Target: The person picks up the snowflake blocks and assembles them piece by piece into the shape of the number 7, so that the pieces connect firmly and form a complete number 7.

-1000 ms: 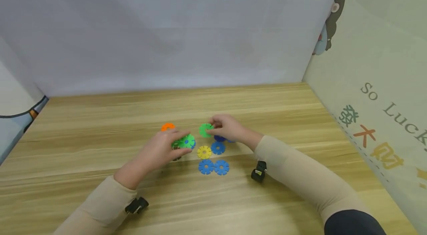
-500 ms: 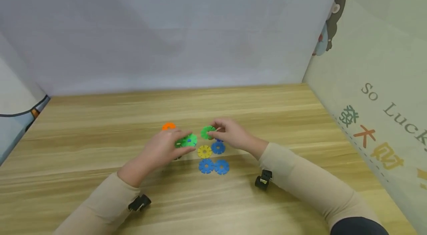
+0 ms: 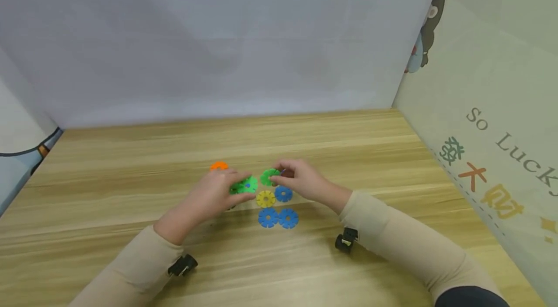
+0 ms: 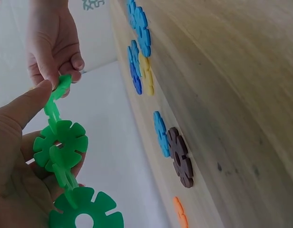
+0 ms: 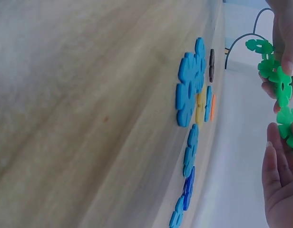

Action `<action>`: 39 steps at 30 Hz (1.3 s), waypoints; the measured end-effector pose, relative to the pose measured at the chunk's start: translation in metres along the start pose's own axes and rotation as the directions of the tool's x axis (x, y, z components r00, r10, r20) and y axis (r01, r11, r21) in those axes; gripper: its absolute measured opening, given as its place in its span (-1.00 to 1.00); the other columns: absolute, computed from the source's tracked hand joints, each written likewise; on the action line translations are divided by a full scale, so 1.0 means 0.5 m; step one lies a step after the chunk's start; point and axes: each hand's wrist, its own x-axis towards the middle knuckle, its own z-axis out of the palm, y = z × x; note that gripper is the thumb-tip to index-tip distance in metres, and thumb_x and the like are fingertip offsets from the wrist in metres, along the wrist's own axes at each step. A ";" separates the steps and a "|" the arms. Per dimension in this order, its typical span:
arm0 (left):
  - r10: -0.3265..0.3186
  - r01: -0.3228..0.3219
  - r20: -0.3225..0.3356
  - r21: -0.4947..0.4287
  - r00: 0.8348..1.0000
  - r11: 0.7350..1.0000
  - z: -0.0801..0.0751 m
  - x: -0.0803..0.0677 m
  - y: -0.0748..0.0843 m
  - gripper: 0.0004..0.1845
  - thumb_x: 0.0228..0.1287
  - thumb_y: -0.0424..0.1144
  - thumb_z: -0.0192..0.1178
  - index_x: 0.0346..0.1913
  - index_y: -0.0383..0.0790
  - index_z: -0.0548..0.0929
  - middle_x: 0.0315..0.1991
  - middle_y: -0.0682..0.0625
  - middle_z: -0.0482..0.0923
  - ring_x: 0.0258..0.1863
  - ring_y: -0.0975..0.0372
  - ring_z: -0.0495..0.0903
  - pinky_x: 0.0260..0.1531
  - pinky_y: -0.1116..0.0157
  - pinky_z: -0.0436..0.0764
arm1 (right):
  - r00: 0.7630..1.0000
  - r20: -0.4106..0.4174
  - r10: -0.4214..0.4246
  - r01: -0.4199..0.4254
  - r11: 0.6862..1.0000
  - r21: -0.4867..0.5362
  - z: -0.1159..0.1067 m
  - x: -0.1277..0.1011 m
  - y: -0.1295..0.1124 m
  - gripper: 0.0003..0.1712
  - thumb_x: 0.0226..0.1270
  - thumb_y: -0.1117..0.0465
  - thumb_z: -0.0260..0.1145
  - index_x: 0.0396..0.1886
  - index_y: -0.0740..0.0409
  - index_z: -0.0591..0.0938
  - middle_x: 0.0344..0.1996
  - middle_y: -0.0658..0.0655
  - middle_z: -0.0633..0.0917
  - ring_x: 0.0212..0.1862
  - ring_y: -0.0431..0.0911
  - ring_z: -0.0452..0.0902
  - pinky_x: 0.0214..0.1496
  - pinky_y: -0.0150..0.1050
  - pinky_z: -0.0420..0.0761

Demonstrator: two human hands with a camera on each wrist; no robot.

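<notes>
My left hand (image 3: 210, 195) grips a chain of several green notched plastic discs (image 4: 73, 133), slotted together at angles, above the table. Facing it, my right hand (image 3: 302, 182) pinches another green notched disc (image 5: 287, 118) between thumb and fingers. This disc is tilted and sits close to the chain's end; whether their slots are joined I cannot tell. On the table below lie a yellow disc (image 3: 266, 199) and several blue discs (image 3: 268, 218). A brown disc (image 4: 180, 156) lies under my left hand, mostly hidden in the head view.
An orange disc (image 3: 219, 165) lies just beyond my left hand. The wooden table (image 3: 131, 152) ends at a pale back wall (image 3: 226, 55) and a printed right wall (image 3: 488, 103). A black wrist camera (image 3: 346, 240) sits beneath each sleeve.
My right hand has come slightly nearer with its green disc, which now looks more tilted. My left hand has shifted a little to the right with the chain.
</notes>
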 end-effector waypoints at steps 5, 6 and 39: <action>-0.028 0.029 0.040 -0.035 0.999 0.999 0.002 0.007 0.007 -0.46 0.14 -0.04 0.31 0.11 -0.31 0.56 -0.10 -0.16 0.59 -0.22 0.11 0.59 -0.26 0.18 0.58 | 0.999 -0.021 -0.035 0.034 0.998 -0.043 -0.002 -0.004 0.003 -0.88 0.28 0.29 0.26 -0.24 0.26 0.63 -0.38 0.09 0.67 -0.27 0.13 0.61 -0.22 -0.12 0.61; -0.033 0.035 0.048 -0.042 0.998 0.998 0.002 0.008 0.009 -0.46 0.14 -0.04 0.31 0.11 -0.31 0.56 -0.09 -0.16 0.59 -0.20 0.11 0.59 -0.24 0.17 0.58 | 0.999 -0.023 -0.046 0.045 0.998 -0.052 -0.002 -0.004 0.003 -0.88 0.28 0.29 0.27 -0.25 0.26 0.63 -0.39 0.09 0.67 -0.29 0.13 0.61 -0.24 -0.13 0.62; -0.040 0.038 -0.012 -0.139 0.999 0.990 0.038 -0.019 0.064 -0.54 0.13 -0.13 0.34 0.03 -0.35 0.60 -0.11 -0.14 0.60 -0.26 0.20 0.56 -0.36 0.33 0.55 | 0.965 -0.022 -0.261 0.247 0.935 -0.253 0.024 -0.062 -0.003 -0.90 0.25 0.30 0.29 -0.31 0.26 0.67 -0.49 0.09 0.67 -0.53 -0.17 0.51 -0.50 -0.43 0.52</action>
